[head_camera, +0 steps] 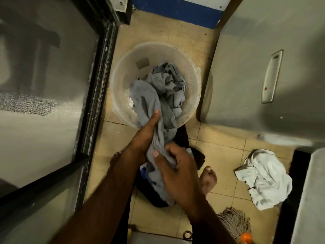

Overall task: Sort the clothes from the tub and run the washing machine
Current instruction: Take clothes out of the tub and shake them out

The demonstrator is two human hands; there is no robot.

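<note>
A round translucent tub stands on the tiled floor ahead of me with crumpled grey and blue clothes inside. A grey garment trails from the tub's near side up into both my hands. My left hand grips it just over the tub's near rim, thumb stretched along the cloth. My right hand is closed on the same garment lower down, nearer my body. Dark clothes lie on the floor under my hands, between my bare feet.
A white cloth pile lies on the floor at the right. A grey appliance with a recessed handle stands right of the tub. A black-framed glass door fills the left. A mop head lies at the bottom right.
</note>
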